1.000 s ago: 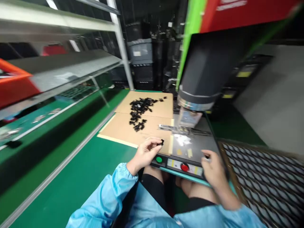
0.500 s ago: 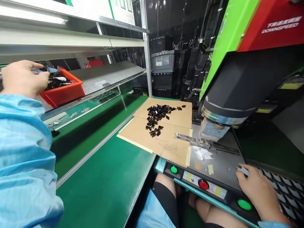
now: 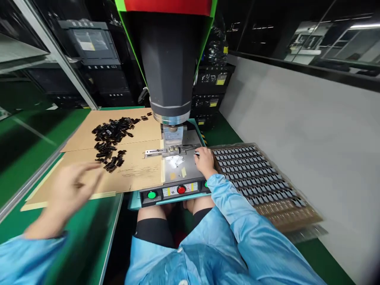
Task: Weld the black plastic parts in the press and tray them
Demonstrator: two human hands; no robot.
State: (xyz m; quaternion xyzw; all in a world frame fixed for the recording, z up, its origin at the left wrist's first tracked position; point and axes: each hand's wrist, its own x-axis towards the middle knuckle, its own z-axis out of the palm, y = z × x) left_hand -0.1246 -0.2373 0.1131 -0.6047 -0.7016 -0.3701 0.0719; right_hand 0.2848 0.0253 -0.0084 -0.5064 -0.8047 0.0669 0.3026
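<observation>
My left hand (image 3: 74,186), smeared by motion, is over the near left part of the cardboard sheet (image 3: 142,166). Its thumb and forefinger look apart, with nothing visible between them. Just beyond those fingertips lies a loose pile of small black plastic parts (image 3: 114,130). My right hand (image 3: 204,161) is closed at the right end of the metal fixture (image 3: 173,149), under the machine head. A small part (image 3: 197,153) shows at its fingertips, mostly hidden. A crumpled white tissue (image 3: 175,161) lies in front of the fixture on the grey metal plate (image 3: 191,172).
The dark machine head (image 3: 170,67) hangs above the fixture. Along the front panel are a green button (image 3: 152,194) and a red button (image 3: 181,190). To the right, a tray (image 3: 287,213) carries rows of small grey parts. Black crates (image 3: 107,81) stand behind.
My view has swung right. My left hand has come away from the red bin on the shelf to the cardboard. My right hand has moved from the plate's near right corner to the fixture.
</observation>
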